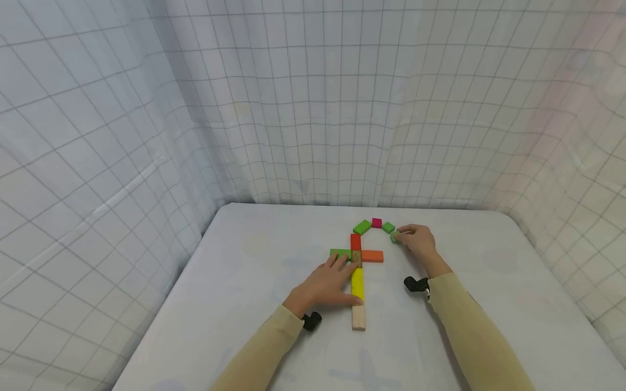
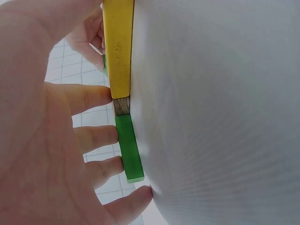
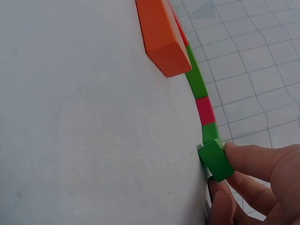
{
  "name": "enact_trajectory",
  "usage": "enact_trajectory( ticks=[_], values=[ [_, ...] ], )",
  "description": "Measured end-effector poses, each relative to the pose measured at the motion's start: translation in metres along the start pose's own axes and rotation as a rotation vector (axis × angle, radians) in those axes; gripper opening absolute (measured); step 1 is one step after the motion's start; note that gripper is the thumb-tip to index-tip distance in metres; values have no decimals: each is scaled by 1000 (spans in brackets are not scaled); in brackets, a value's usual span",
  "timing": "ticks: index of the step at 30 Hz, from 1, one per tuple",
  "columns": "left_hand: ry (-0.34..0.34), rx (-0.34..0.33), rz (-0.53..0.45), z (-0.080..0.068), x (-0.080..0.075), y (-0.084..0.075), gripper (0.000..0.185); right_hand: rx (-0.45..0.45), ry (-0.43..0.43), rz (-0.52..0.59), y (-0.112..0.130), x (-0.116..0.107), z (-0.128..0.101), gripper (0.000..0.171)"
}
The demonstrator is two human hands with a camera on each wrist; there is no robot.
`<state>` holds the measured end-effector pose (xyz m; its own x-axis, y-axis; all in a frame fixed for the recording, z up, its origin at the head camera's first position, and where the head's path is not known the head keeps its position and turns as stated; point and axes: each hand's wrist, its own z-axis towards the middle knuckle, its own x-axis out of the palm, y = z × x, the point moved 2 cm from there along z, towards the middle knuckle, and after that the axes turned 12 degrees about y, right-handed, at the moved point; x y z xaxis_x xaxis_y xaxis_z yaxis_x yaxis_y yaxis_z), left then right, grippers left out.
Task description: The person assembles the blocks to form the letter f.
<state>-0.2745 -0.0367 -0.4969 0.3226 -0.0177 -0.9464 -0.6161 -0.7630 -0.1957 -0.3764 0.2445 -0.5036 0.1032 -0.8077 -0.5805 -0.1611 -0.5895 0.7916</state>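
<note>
In the head view my left hand (image 1: 329, 285) lies spread over a row of blocks. Its fingertips touch the longer green block (image 2: 130, 147) and the brown wooden block (image 2: 122, 106), while the thumb reaches the lower end of the yellow block (image 1: 357, 283). My right hand (image 1: 417, 243) pinches a small green block (image 3: 216, 160) at the right end of a curve of blocks. Beside it sit another small green block (image 1: 388, 227), a crimson block (image 1: 376, 223) and a slanted green block (image 1: 362, 227).
A red block (image 1: 355, 241) joins the curve to the column. An orange block (image 1: 373, 256) sticks out to the right, and a plain wooden block (image 1: 358, 317) forms the column's near end. The white table (image 1: 274, 233) is bordered by checked cloth walls (image 1: 313, 108).
</note>
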Motion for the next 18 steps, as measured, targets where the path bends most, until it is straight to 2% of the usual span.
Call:
enact_trajectory(
  ticks=[6,18],
  values=[
    [-4,3,-10,-1,-2,-1,93,2,-8,-48,2,1,0,30],
    [-4,-9,16,-1,0,-2,94,10,-24,-59,2,4,-1,30]
  ],
)
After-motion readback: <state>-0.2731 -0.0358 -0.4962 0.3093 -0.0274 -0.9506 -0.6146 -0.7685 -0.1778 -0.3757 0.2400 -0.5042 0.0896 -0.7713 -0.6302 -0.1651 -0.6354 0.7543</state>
